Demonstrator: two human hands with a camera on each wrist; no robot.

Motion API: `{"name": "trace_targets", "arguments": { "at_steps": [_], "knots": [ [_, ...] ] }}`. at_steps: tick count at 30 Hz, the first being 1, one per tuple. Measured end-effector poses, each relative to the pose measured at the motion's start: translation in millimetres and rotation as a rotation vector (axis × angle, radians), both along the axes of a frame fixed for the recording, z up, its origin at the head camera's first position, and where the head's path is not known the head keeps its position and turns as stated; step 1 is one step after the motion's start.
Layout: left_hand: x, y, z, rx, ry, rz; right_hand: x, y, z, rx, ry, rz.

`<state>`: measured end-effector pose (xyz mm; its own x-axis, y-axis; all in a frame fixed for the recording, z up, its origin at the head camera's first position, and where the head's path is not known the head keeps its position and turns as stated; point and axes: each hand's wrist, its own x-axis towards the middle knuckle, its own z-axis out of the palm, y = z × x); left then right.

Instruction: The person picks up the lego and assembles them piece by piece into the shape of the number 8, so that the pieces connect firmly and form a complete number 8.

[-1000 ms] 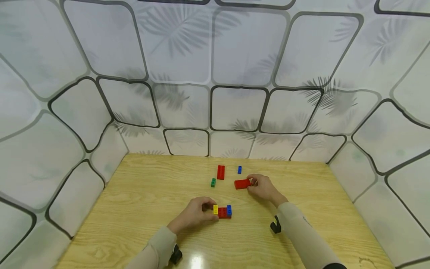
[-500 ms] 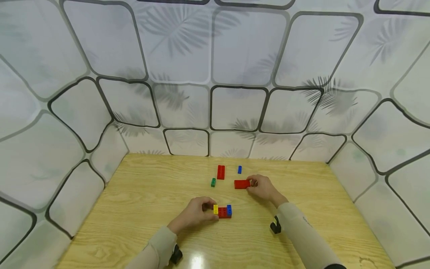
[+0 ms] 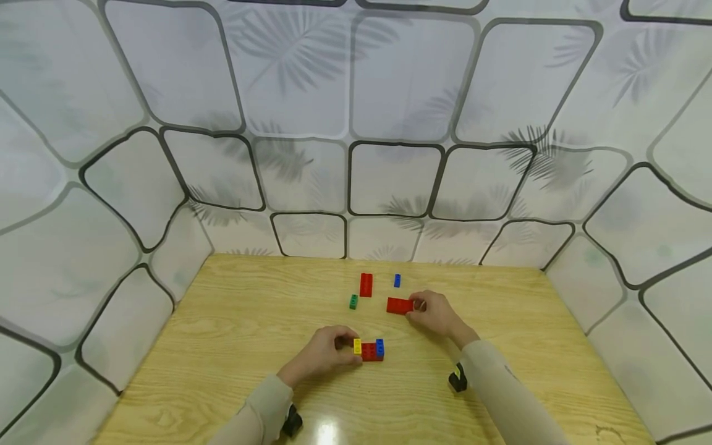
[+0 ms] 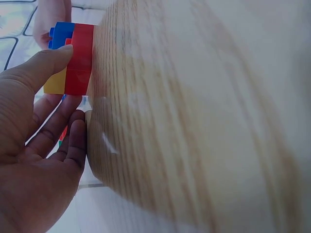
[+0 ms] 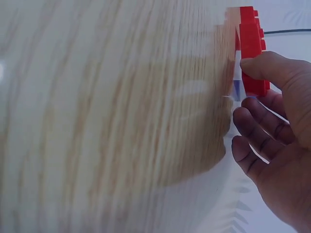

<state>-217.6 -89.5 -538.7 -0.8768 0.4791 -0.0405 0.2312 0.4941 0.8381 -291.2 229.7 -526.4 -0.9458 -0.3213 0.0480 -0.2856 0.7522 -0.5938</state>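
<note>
Two brick items in hand. Small assembly (image 3: 369, 350): red base with a yellow brick on its left end and a blue one on its right, sitting on the wooden table (image 3: 222, 346) near the front centre. Left hand (image 3: 325, 353) grips it from the left; wrist view shows the thumb (image 4: 46, 63) pressed on the yellow/red side, other fingers curled underneath, so it's clamped on the assembly.

Loose red brick (image 3: 400, 305), flat on the table, further back and to the right of the assembly, well apart from it. Right hand (image 3: 436, 312) pinches its right end; wrist view shows the thumb (image 5: 267, 65) on the brick (image 5: 252, 53), fingers curled below it.

Further back: second red brick (image 3: 365, 285) lying lengthwise away from the person, small green brick (image 3: 353, 301) just beside its near-left corner, small blue brick (image 3: 397, 280) to its right. All three untouched, apart from each other.

Both forearms in beige sleeves (image 3: 500, 395). Patterned white panels (image 3: 389, 179) wall in the table on three sides.
</note>
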Motion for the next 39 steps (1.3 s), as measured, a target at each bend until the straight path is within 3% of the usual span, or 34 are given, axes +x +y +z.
{"name": "trace_targets", "arguments": {
  "at_steps": [13, 28, 39],
  "knots": [
    [-0.4, -0.4, -0.1, 0.004, -0.009, 0.004, 10.5, -5.7, 7.1, -0.021, 0.026, 0.010],
    [1.4, -0.2, 1.2, -0.002, -0.008, 0.000, 29.0, -12.7, 12.3, -0.049, 0.093, 0.089],
    [0.3, 0.8, 0.2, -0.003, -0.008, -0.001, 43.8, -16.1, 15.1, -0.096, 0.059, 0.119]
  ]
}}
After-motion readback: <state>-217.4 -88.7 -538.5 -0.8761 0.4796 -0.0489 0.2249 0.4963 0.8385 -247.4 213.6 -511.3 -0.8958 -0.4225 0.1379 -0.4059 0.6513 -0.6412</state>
